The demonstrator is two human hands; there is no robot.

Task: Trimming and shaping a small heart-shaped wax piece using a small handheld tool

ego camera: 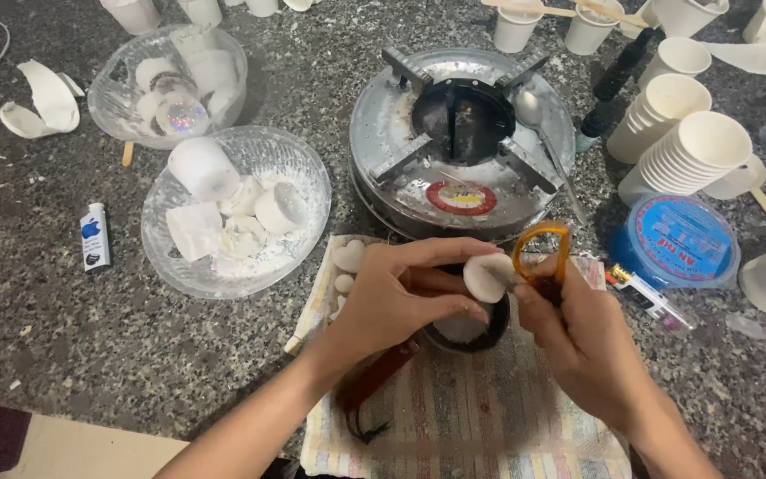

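A speckled grey stone counter [46, 310] fills the view from above, crowded along its far edge and bare toward the near left. At centre sits a round metal camp stove [463, 142] with a spoon [543, 142] lying across its right side. To its left stand two clear glass bowls, the nearer bowl [237, 213] holding white wax chunks and the farther bowl [166, 84] holding more of them. To the right lie stacked white paper cups [684, 146] and a blue-lidded tub [677, 241]. A striped cloth [463, 417] covers the near centre of the counter, and a small dark pan [472, 328] with a red handle rests on it. Both forearms reach in from the bottom edge and meet above the pan. The left hand [401, 297] curls inward, thumb and fingers pressed around a white wax lump [487, 277], which is held just over the pan's rim. The right hand [578, 333] closes around orange-handled scissors [543, 257] (the blades are hidden behind the lump), the handle loop standing upright and touching the wax. A small white lighter [93, 235] lies alone on the open left stretch. The freest room is at the near left, while cups and tubs crowd the right.
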